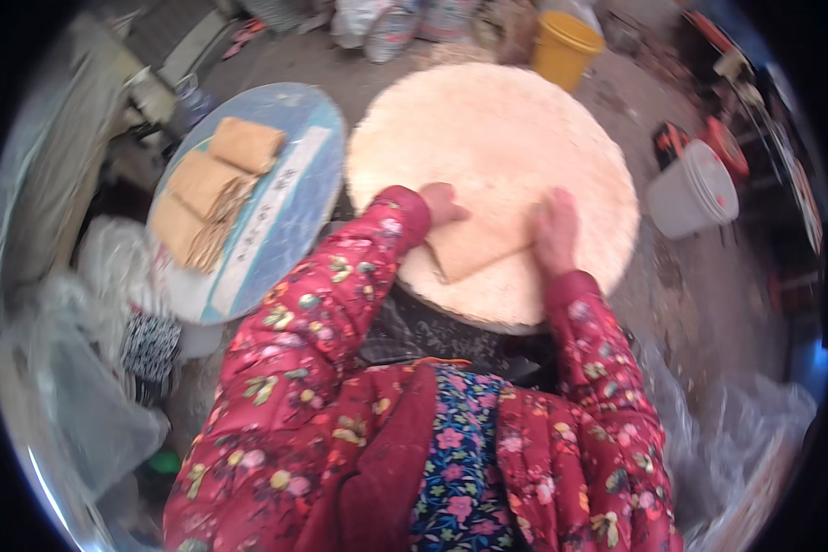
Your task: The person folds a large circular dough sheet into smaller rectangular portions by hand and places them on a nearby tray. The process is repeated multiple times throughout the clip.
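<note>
A tan folded flat sheet (479,252), possibly thin pancake, lies at the near edge of a large pale round slab (497,124). My left hand (445,205) rests at the sheet's left side, its fingers pointing inward. My right hand (555,228) lies along its right side, slightly blurred. Both palms face down or inward, and whether the fingers grip the sheet cannot be told. To the left, folded tan stacks (203,183) with layered edges sit in a row on a blue round board (297,200) that bears writing.
A yellow bucket (567,52) stands behind the slab, and a white bucket (690,190) to its right. Clear plastic sheeting (90,386) hangs at the lower left, with more plastic (738,428) at the lower right. Filled bags (386,27) stand at the back.
</note>
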Available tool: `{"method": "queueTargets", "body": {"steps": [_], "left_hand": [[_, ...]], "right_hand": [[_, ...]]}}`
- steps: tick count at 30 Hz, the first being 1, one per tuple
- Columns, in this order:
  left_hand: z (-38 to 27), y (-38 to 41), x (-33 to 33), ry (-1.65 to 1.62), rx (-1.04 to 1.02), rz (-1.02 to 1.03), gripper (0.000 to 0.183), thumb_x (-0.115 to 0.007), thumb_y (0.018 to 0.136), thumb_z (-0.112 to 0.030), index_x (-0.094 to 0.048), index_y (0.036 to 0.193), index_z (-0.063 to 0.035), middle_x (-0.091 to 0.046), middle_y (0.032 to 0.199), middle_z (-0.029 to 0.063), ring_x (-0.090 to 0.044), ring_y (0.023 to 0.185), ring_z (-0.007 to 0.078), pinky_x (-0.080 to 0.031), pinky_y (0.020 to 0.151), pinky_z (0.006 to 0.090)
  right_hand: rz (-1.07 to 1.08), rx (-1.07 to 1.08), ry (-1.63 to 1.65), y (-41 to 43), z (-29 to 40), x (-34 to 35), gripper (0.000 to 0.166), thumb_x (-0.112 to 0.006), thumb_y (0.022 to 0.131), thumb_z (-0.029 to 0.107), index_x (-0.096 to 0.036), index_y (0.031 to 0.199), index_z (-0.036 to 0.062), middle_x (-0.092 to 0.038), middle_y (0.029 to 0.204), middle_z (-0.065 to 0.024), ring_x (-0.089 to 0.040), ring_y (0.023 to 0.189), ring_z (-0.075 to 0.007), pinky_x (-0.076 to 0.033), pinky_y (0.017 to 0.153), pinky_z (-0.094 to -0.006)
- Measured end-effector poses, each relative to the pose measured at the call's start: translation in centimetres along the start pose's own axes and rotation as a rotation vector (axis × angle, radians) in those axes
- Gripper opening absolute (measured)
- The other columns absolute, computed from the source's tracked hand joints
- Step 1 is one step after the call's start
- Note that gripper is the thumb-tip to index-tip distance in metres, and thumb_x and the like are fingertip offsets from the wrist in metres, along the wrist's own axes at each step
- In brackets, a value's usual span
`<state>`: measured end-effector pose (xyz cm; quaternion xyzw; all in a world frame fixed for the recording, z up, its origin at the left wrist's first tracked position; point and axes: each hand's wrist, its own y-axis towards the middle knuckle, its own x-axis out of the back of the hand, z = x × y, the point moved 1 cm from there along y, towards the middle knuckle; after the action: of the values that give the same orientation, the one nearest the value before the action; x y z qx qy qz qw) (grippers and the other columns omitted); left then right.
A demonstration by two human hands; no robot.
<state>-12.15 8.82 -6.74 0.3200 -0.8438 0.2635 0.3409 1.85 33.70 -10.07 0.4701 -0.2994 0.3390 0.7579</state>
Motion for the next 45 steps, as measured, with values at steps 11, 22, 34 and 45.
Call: {"method": "queueTargets", "body": {"steps": [11, 22, 34, 45], "left_hand": [[0.5, -3.5, -1.4, -0.701, -0.274, 0.124, 0.023, -0.076, 0.087, -0.014, -0.053, 0.089, -0.0114, -0.045, 0.084, -0.0081, -0.043, 0.081, 0.0045, -0.042, 0.071, 0.0234], [0.7, -4.3, -3.2, -0.913, -0.293, 0.066, 0.027, -0.077, 0.087, -0.007, -0.051, 0.084, -0.0124, -0.046, 0.078, -0.0089, -0.044, 0.073, 0.0029, -0.039, 0.062, 0.0217], [-1.8, -6.2, -4.5, -1.232, -0.164, 0.001, 0.017, -0.073, 0.090, -0.006, -0.061, 0.101, -0.0096, -0.061, 0.093, -0.0035, -0.059, 0.086, 0.0071, -0.051, 0.078, 0.0246], [1.4, -7.8, -3.5, -1.373, -0.110, 0.025, 0.017, -0.071, 0.093, -0.005, -0.058, 0.103, -0.0095, -0.069, 0.103, 0.0041, -0.066, 0.096, 0.0121, -0.054, 0.088, 0.0295]], "right_hand": [[0.291, -0.698, 1.287, 3.1, -7.2, 3.7, 0.050, -0.064, 0.102, 0.027, -0.055, 0.142, -0.0006, -0.063, 0.133, -0.0087, -0.062, 0.114, -0.0175, -0.054, 0.092, -0.0333], [0.490, -0.736, 0.798, 4.6, -6.2, 5.7, 0.022, -0.061, 0.102, 0.031, -0.071, 0.106, 0.0122, -0.063, 0.079, 0.0075, -0.048, 0.060, -0.0033, -0.036, 0.052, -0.0217], [-0.050, -0.750, 1.103, 5.7, -5.1, 4.9, 0.019, -0.071, 0.095, 0.024, -0.066, 0.102, 0.0070, -0.058, 0.080, 0.0019, -0.051, 0.068, -0.0084, -0.041, 0.063, -0.0244], [0.270, -0.259, 0.618, 5.9, -0.9, 7.5, 0.020, -0.075, 0.091, 0.009, -0.076, 0.110, 0.0039, -0.075, 0.095, -0.0021, -0.066, 0.085, -0.0098, -0.054, 0.080, -0.0257]]}}
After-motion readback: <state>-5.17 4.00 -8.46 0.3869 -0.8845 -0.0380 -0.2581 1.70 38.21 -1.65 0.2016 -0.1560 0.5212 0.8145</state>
